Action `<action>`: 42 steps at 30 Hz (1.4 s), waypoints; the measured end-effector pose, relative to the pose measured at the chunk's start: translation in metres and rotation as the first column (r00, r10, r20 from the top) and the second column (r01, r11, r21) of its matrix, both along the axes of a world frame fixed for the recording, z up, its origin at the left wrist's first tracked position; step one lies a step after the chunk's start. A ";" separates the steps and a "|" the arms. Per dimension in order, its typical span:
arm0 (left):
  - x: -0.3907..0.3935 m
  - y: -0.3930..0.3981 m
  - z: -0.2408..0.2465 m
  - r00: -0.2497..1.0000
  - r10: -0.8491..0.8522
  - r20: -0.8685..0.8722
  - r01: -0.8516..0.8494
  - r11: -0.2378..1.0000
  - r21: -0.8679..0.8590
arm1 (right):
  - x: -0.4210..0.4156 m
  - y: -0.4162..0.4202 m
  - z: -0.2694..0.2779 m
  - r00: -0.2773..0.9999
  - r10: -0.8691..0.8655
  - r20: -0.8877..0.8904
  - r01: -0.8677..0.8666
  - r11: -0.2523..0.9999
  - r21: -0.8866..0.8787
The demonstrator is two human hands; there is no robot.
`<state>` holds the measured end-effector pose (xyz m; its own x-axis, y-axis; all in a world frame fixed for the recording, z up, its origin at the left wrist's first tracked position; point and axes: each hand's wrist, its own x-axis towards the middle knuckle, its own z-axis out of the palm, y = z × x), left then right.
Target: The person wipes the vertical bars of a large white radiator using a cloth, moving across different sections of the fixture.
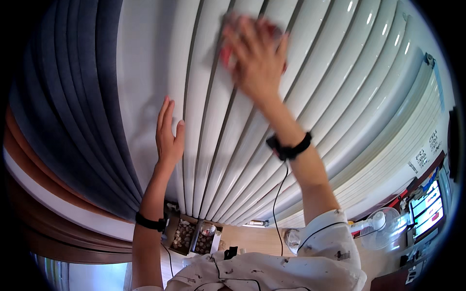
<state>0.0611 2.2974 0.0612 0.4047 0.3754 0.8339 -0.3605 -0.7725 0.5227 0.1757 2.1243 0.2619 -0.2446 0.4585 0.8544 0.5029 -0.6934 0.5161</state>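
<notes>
My right hand (256, 60) is spread over a red object (226, 56), pressed against a glossy white ribbed panel (251, 120). Motion blurs both hand and object, and the fingers cover most of the red thing, which may be a cloth. Lower and to the left, my left hand (169, 132) holds nothing, its thumb apart from its fingers. It is beside the leftmost rib, over a flat white strip (143, 91); whether it touches the surface I cannot tell. Black bands (291, 147) circle both wrists, and a thin cable (280, 203) hangs from the right one.
Dark blue folds (80, 109) and brown ones (54, 222) rise at the left. Boxes of small round items (182, 234) stand on the floor below the panel. To the lower right are a fan (378, 222) and a lit screen (429, 207).
</notes>
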 end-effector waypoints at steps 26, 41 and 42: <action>-0.071 -0.133 -0.070 0.832 -0.529 0.169 0.433 0.428 -0.793 | -0.124 -0.087 -0.245 -0.937 0.220 0.273 0.324 0.245 0.914; 0.081 0.024 0.182 0.775 0.274 0.570 -0.539 0.758 0.368 | -0.009 -0.177 -0.165 0.900 0.115 -0.420 0.068 0.916 0.395; 0.087 0.030 0.172 0.808 0.229 0.543 -0.483 0.785 0.388 | 0.002 -0.177 -0.175 0.916 0.039 -0.400 0.127 0.915 0.382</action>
<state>0.1486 2.3274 0.2331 -0.1354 -0.0924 0.9865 -0.0941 -0.9899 -0.1057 0.1776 1.9469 0.0864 0.1597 0.0678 0.9848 0.5688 -0.8217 -0.0357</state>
